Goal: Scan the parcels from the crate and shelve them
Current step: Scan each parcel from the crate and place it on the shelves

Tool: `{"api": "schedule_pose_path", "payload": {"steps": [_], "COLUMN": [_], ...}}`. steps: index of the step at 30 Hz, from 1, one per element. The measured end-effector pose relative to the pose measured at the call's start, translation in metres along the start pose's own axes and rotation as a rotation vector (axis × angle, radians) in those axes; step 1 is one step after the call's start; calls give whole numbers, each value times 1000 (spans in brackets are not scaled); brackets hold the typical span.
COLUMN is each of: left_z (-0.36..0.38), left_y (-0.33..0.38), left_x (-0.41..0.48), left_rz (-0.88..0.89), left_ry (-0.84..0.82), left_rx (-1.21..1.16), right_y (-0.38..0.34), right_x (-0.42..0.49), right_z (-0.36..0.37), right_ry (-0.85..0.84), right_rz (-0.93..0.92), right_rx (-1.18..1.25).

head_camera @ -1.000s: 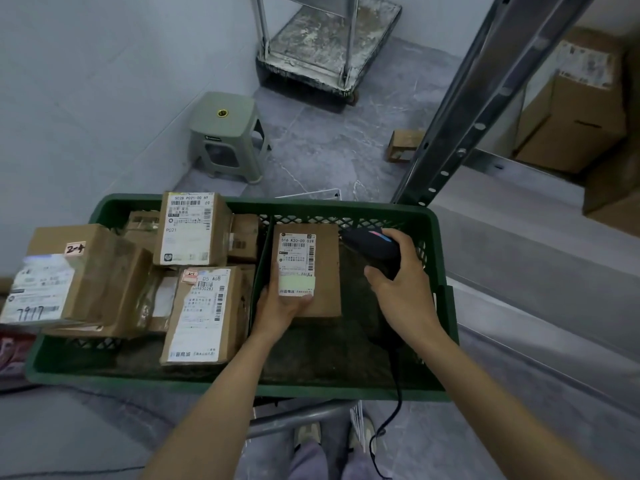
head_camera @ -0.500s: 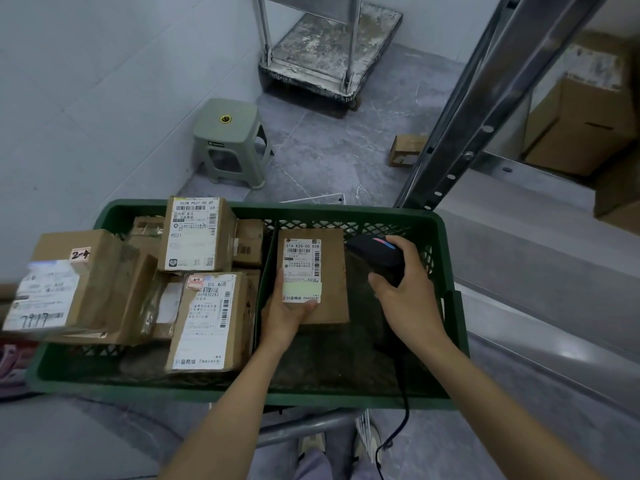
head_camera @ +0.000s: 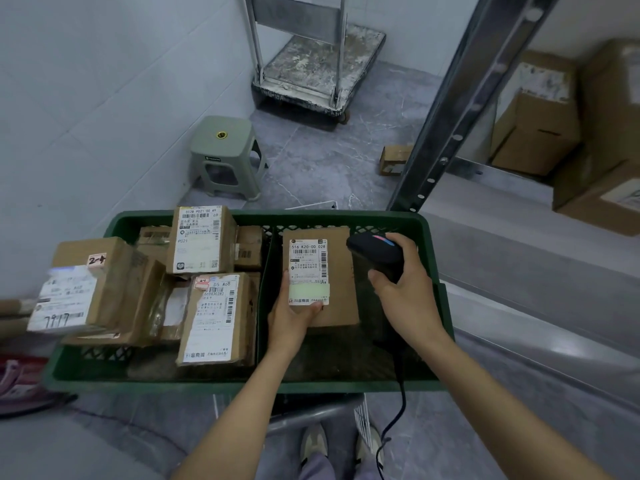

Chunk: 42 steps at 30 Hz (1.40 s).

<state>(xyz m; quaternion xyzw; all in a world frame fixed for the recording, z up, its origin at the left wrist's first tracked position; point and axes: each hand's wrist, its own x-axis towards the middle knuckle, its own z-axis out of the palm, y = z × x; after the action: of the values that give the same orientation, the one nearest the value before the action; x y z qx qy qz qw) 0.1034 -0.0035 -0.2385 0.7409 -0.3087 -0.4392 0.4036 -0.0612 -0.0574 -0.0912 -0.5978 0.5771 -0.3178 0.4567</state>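
A green plastic crate (head_camera: pixel 346 384) sits in front of me with several cardboard parcels packed in its left half. My left hand (head_camera: pixel 291 317) grips the lower edge of a small brown parcel (head_camera: pixel 341 289) with a white label, held face-up over the crate's right half. My right hand (head_camera: pixel 403 289) holds a black barcode scanner (head_camera: pixel 375 252) just right of the parcel, its head level with the label's top. The scanner's black cable (head_camera: pixel 398 407) hangs down past the crate's front.
A grey metal shelf (head_camera: pixel 519 258) with an upright post (head_camera: pixel 460 109) stands to the right, with large cardboard boxes (head_camera: pixel 540 133) on it. A grey plastic stool (head_camera: pixel 225 157), a platform trolley (head_camera: pixel 318 67) and a small box (head_camera: pixel 394 159) are on the floor beyond. A wall runs along the left.
The parcel and scanner stay together over the crate's right half. The view has shifted slightly; both hands keep their hold.
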Motion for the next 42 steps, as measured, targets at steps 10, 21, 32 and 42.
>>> {"api": "schedule_pose_path", "payload": {"steps": [10,21,32,42], "left_z": [-12,0,42,100], "left_y": [76,140,163,191], "left_x": [-41,-102,-223,-318], "left_rz": [174,338,432,532], "left_ry": [-33,1,113,156], "left_rx": [95,54,55,78], "right_y": [-62,-111,-113,-105], "right_x": [-28,-81,-177,-245], "right_z": [-40,-110,-210,-296], "right_ry": [126,208,199,226], "right_rz": [-57,-204,-342,-395], "right_rx": [40,82,88,86]}}
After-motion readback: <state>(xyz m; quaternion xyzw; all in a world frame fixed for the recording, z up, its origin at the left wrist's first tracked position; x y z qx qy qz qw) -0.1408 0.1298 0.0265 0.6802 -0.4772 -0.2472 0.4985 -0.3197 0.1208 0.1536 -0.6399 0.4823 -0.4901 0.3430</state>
